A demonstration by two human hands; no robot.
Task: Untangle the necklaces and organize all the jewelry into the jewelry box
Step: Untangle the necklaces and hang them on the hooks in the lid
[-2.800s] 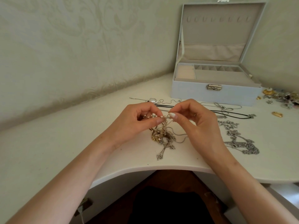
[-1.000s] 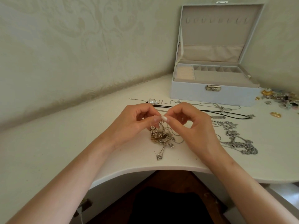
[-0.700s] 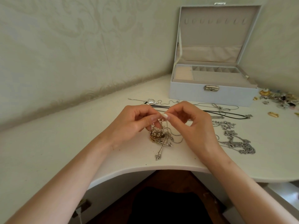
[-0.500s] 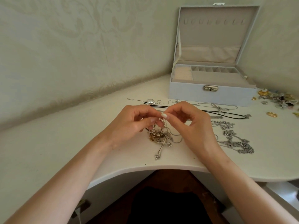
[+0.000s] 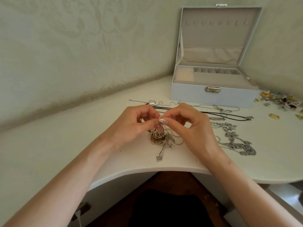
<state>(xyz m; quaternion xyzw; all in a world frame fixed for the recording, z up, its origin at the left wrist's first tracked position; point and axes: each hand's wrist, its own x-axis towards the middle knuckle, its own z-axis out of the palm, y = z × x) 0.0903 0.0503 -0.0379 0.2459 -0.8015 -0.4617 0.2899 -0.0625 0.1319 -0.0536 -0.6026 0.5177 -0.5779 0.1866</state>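
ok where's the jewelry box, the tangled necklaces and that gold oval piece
jewelry box (image 5: pixel 188 95): head view, left part of its front wall.
tangled necklaces (image 5: pixel 158 139): head view, middle of the gold clump.
gold oval piece (image 5: pixel 274 116): head view, its middle.

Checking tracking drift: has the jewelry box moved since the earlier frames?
No. The jewelry box keeps its spot at the table's back corner; only the camera shifted.

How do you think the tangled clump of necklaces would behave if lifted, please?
Probably floppy: the tangled clump is thin chains lying in loose loops. It would likely rise as one knot, since strands interlock. The flower pendants may dangle and snag.
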